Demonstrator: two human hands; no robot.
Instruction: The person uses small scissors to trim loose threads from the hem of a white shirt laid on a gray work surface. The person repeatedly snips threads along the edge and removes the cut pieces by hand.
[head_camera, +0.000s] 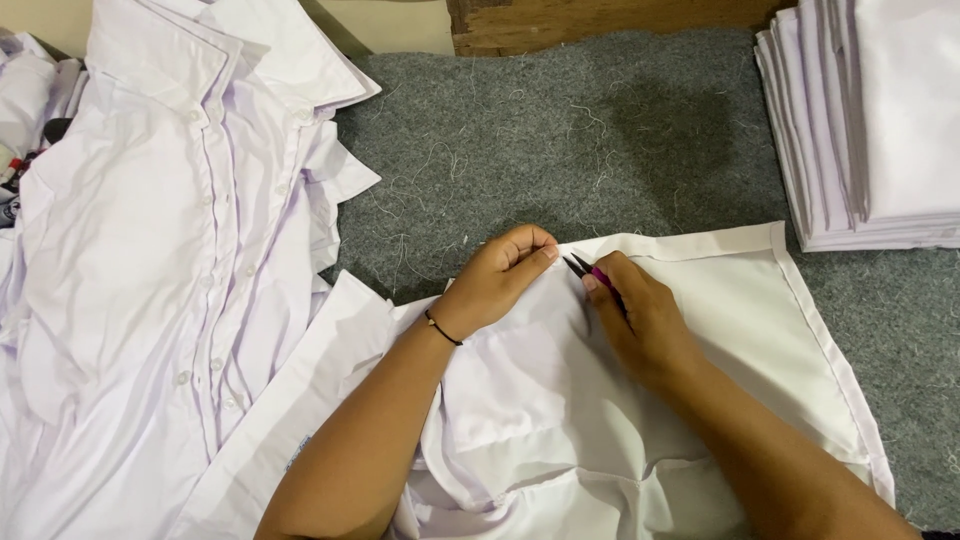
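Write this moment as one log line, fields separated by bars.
left hand pinches white shirt hem | right hand holds pink thread snips at hem | shirt pile left | folded stack right

A white garment (640, 400) lies spread flat on the grey felt surface, toward its near edge, with a hemmed edge running along its far side and right corner. Small pink-handled thread snips (590, 272) rest with dark blades at that hemmed edge.

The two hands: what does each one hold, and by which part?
The left hand pinches the top hem of the white shirt. The right hand holds small thread snips by the pink handle, with the dark blades pointing toward the hem.
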